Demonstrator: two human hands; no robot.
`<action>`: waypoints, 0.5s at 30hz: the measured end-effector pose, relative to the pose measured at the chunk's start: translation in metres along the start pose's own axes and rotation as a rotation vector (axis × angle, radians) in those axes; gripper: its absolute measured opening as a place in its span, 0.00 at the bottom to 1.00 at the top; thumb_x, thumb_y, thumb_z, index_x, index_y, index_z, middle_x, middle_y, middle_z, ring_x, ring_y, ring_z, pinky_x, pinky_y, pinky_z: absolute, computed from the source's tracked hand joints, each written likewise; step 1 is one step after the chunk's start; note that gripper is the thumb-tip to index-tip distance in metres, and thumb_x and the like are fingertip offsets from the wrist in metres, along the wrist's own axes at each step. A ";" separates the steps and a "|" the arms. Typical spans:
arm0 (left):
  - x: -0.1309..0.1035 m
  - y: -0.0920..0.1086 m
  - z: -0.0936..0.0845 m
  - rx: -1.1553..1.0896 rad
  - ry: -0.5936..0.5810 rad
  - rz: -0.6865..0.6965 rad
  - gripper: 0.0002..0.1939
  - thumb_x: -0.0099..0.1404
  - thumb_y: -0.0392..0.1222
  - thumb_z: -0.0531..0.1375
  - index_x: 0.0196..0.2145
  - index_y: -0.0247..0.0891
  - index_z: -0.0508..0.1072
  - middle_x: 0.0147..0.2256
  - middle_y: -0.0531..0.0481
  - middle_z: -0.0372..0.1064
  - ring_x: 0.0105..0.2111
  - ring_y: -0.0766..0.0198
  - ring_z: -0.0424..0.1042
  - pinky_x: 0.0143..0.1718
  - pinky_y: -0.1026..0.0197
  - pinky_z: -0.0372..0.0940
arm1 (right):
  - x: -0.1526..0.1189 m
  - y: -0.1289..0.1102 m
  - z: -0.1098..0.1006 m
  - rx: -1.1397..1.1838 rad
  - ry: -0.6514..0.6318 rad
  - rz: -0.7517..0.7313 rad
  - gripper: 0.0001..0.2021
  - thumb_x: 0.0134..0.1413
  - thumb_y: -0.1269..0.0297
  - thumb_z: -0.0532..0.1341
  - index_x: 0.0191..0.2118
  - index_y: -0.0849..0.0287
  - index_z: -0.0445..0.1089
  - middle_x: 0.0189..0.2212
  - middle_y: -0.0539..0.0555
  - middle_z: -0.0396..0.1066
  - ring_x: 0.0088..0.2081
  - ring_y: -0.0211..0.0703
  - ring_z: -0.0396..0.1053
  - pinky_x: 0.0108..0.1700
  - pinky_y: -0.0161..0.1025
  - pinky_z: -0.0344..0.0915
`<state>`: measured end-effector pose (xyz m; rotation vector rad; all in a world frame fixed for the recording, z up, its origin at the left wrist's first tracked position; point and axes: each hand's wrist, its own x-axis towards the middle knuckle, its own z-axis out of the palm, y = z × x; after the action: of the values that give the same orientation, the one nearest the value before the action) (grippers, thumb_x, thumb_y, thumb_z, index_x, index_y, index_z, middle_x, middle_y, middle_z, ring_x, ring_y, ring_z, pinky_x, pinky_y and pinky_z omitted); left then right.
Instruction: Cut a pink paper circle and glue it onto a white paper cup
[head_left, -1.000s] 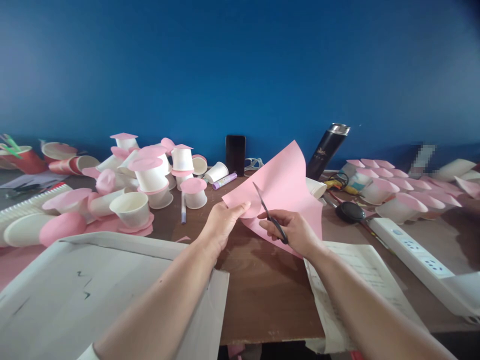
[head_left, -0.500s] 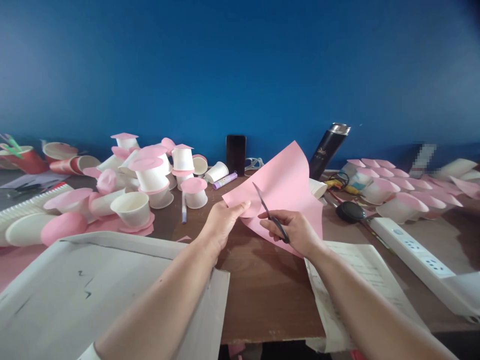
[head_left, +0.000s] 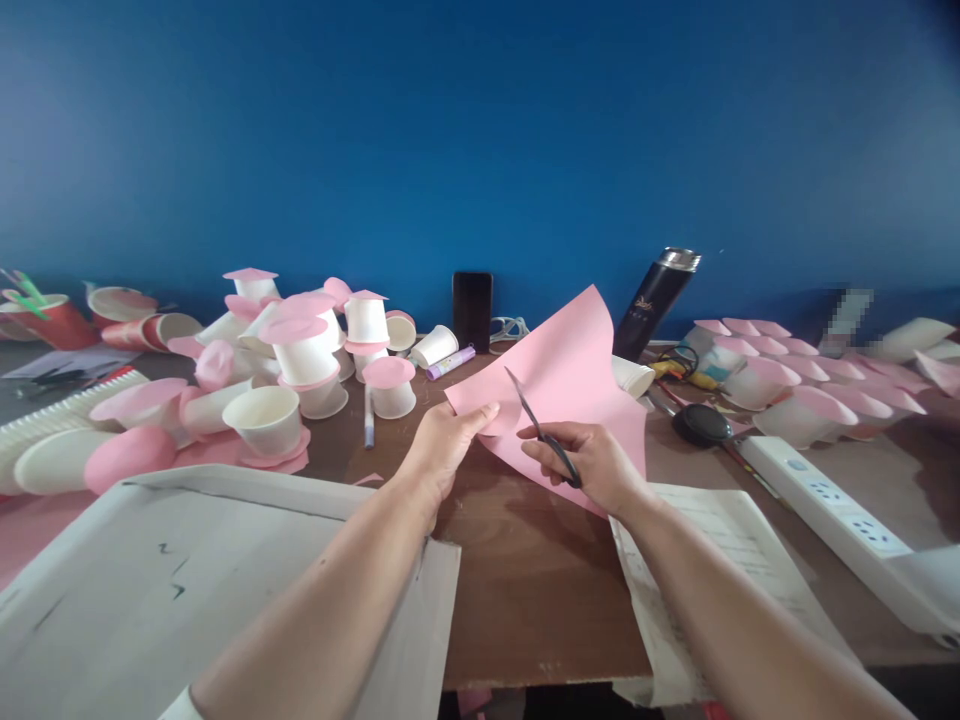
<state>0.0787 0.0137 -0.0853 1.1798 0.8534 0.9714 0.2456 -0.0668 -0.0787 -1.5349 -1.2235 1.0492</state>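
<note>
- Two hands show in the head view, both above the bench (head_left: 555, 610).
- Left hand (head_left: 448, 445): clamped on the left edge of the pink sheet (head_left: 581, 365), which spreads up and rightward from it, behind the right hand.
- Right hand (head_left: 589, 458): wrapped around the handles of the scissors (head_left: 565, 462); whether the blades are apart, I cannot tell.
- Their tip points up close beside the left hand; a slip might nick it.
- The sheet's far side looks unsupported; if it flexes, a cut could wander or tear.
</note>
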 end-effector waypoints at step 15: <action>0.003 0.001 -0.001 0.002 0.021 -0.030 0.18 0.50 0.49 0.68 0.36 0.35 0.78 0.30 0.48 0.75 0.27 0.66 0.67 0.31 0.64 0.59 | -0.003 -0.007 0.000 0.022 0.012 0.012 0.25 0.39 0.49 0.70 0.40 0.64 0.76 0.16 0.47 0.63 0.18 0.32 0.59 0.21 0.33 0.59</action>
<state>0.0790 0.0166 -0.0850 1.1578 0.8864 0.9598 0.2439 -0.0690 -0.0720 -1.5311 -1.1920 1.0568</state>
